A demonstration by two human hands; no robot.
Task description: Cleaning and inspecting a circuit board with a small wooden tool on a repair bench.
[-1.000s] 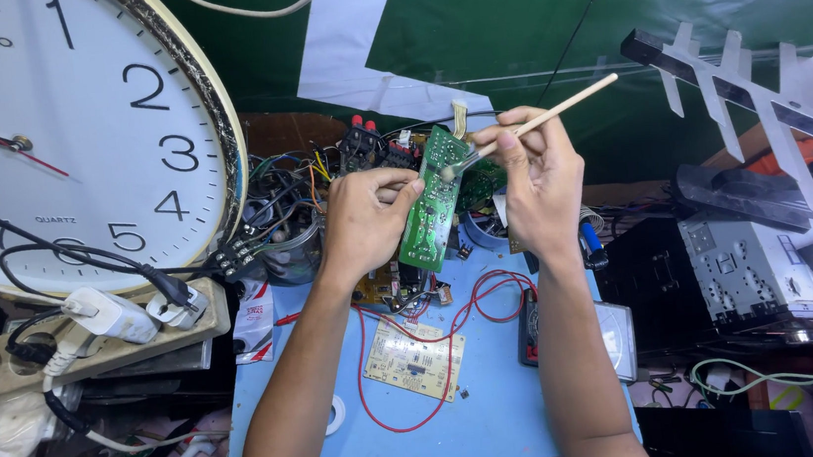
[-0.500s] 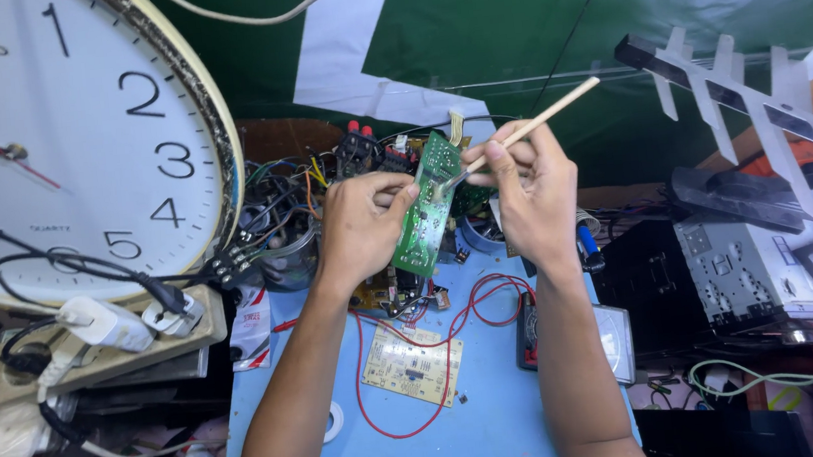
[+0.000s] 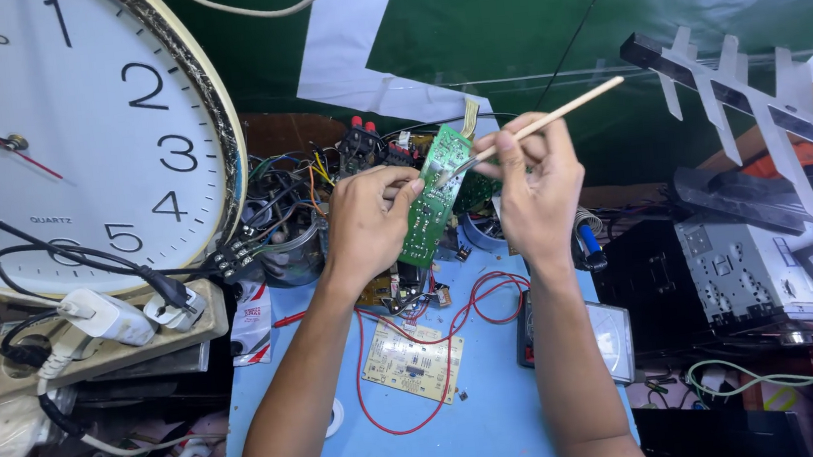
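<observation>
Green board (image 3: 432, 199) is pinched upright in the left hand (image 3: 363, 225) while a wooden-handled brush (image 3: 555, 119), gripped by the right hand (image 3: 538, 181), is best stroked lightly across it.

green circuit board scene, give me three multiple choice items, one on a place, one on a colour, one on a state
1. Where does the beige circuit board lie?
A. on the blue mat, below the hands
B. on the wall clock
C. in the right hand

2. What colour is the loose wire looped around that beige board?
A. yellow
B. red
C. white

3. How is the green circuit board held?
A. lying flat on the mat
B. lifted off the blue mat in the left hand
C. clamped in a vice

Answers:
1 A, it rests on the mat between the forearms.
2 B, a red loop runs round it.
3 B, the left hand grips its edge in the air, while the right hand holds a thin wooden-handled tool to it.
</observation>
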